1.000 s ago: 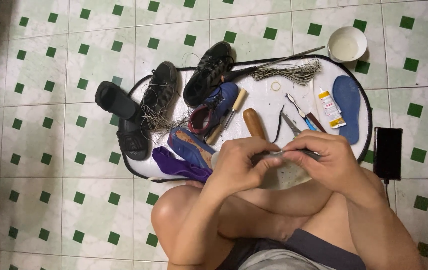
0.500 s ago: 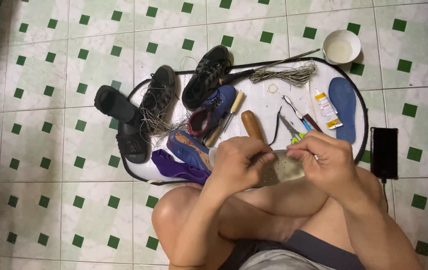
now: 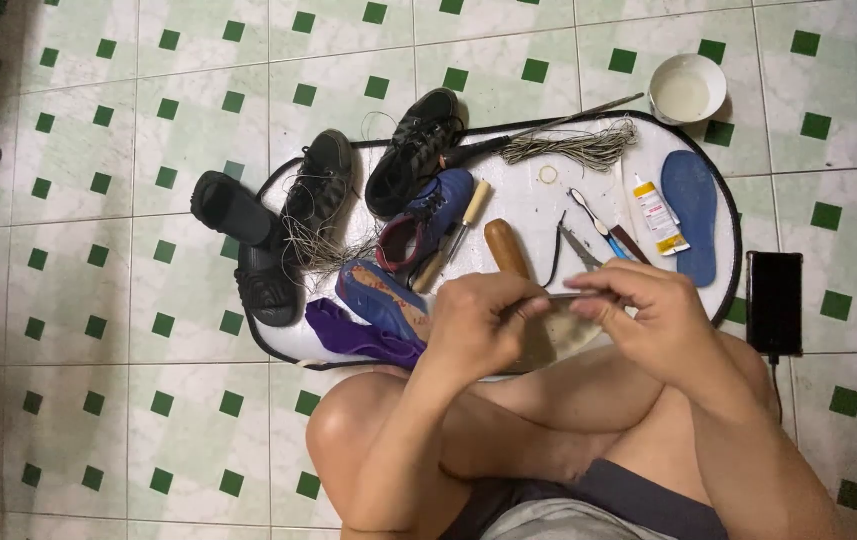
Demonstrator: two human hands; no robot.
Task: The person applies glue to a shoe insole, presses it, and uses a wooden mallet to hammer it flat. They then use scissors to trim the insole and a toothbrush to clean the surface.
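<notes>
Metal tool (image 3: pixel 560 296): thin, stiff, likely slippery; grip near both ends.
Your hands: left hand (image 3: pixel 478 325) and right hand (image 3: pixel 648 315) together at frame centre, pinching it.

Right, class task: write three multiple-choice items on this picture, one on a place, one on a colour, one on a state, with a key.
1. Where does the white bowl stand?
A. On the floor tiles beyond the mat
B. On the person's knee
C. Inside a shoe

2. What colour is the loose insole on the white mat?
A. Red
B. Blue
C. Yellow

3. How are the left hand and right hand placed?
A. Both flat on the floor
B. One raised high, one on a shoe
C. Together, pinching a thin metal tool between them

Key: 1 A, the bowl sits on a tile just past the mat's far edge. 2 B, the insole by the glue tube is blue. 3 C, both hands' fingers meet on the thin tool above the knees.
</notes>
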